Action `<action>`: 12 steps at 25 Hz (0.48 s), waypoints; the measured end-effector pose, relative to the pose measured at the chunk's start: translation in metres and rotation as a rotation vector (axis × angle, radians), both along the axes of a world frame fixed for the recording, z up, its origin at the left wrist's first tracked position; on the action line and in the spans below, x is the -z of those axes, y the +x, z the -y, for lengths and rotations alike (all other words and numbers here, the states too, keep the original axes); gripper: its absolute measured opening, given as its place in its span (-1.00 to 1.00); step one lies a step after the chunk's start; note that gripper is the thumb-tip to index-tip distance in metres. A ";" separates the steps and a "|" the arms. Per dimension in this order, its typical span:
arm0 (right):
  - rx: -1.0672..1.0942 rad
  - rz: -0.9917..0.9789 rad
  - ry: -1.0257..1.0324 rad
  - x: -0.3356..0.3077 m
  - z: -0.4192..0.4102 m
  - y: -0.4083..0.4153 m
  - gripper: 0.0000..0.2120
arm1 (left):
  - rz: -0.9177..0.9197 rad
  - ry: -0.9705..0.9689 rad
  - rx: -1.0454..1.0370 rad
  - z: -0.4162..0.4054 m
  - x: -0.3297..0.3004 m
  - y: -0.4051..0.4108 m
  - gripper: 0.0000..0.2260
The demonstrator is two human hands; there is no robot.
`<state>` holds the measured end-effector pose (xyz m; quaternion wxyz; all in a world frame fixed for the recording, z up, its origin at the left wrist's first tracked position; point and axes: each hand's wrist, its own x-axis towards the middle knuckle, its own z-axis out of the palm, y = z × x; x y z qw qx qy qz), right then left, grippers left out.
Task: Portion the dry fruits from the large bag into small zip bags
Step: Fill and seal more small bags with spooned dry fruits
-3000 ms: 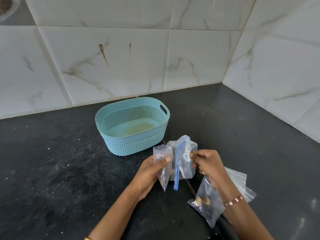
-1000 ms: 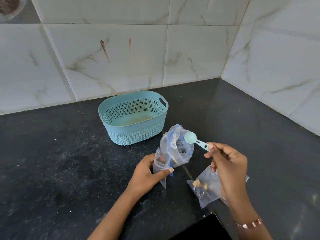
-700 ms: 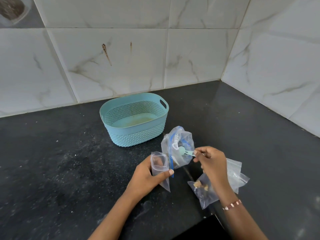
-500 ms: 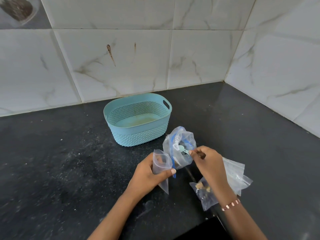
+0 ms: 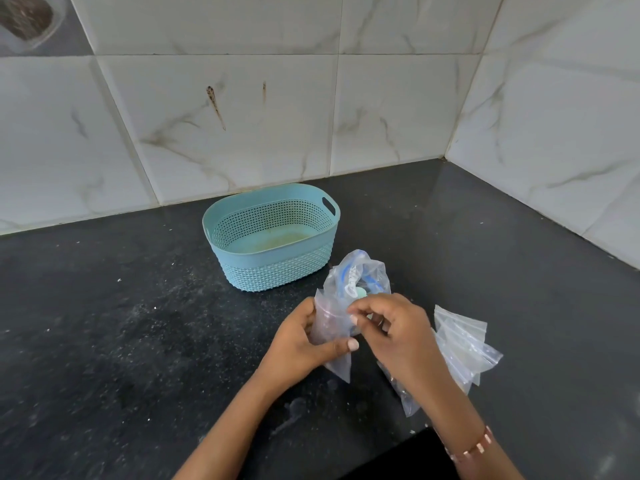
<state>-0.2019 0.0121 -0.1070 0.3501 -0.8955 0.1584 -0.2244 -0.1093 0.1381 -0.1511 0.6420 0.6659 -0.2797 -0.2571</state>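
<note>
small clear plastic zip bag (image 5: 332, 344) gripped in left hand (image 5: 304, 348).
small pale green plastic scoop (image 5: 362, 293) pinched by right hand (image 5: 398, 334) at large clear bag (image 5: 356, 275).

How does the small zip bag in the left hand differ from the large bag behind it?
The small zip bag is plain clear plastic, gripped by the left hand; the large bag shows blue markings. The small zip bag hangs narrow to a pointed corner; the large bag is wider and puffed open. Both are transparent plastic.
</note>
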 end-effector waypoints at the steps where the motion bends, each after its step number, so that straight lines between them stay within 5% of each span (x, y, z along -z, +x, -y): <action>1: 0.024 0.008 0.037 -0.001 0.003 0.002 -0.88 | -0.063 -0.029 0.026 -0.002 0.000 0.002 -0.51; 12: -0.037 0.087 0.180 -0.007 0.010 0.007 -0.76 | -0.226 -0.125 -0.001 -0.007 -0.006 0.008 -0.69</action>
